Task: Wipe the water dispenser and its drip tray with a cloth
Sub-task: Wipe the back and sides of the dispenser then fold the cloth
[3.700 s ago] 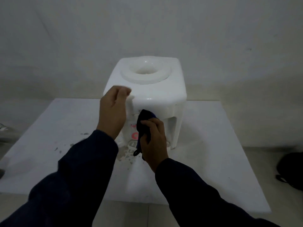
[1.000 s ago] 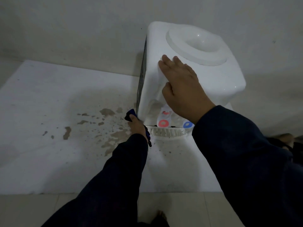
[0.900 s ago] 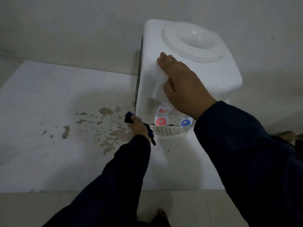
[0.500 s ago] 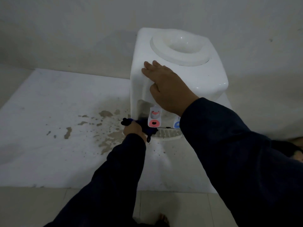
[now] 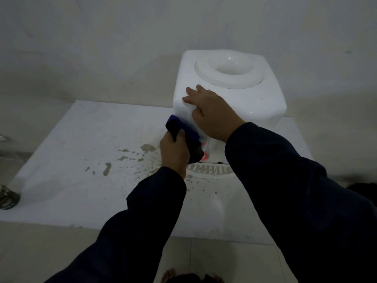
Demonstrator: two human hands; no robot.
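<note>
A white tabletop water dispenser (image 5: 255,101) stands on a white table (image 5: 77,160), its round bottle well facing up. My right hand (image 5: 212,113) lies flat on its top front-left corner, fingers straight. My left hand (image 5: 174,154) grips a dark blue cloth (image 5: 183,129) and holds it against the dispenser's front-left edge, above the taps. A red tap label (image 5: 204,157) shows just beside the cloth. The slotted white drip tray (image 5: 210,170) sticks out below, partly covered by my right sleeve.
Brown stains and specks (image 5: 126,158) spread over the table left of the dispenser. A pale wall rises close behind. The table's front edge meets tiled floor, where toes (image 5: 169,274) show. A dark object (image 5: 363,190) sits at the far right, a metallic thing (image 5: 8,199) at the left edge.
My left hand rose with the cloth from the dispenser's base by the drip tray up to its front-left edge. My right hand stayed on the top corner. The view shifted.
</note>
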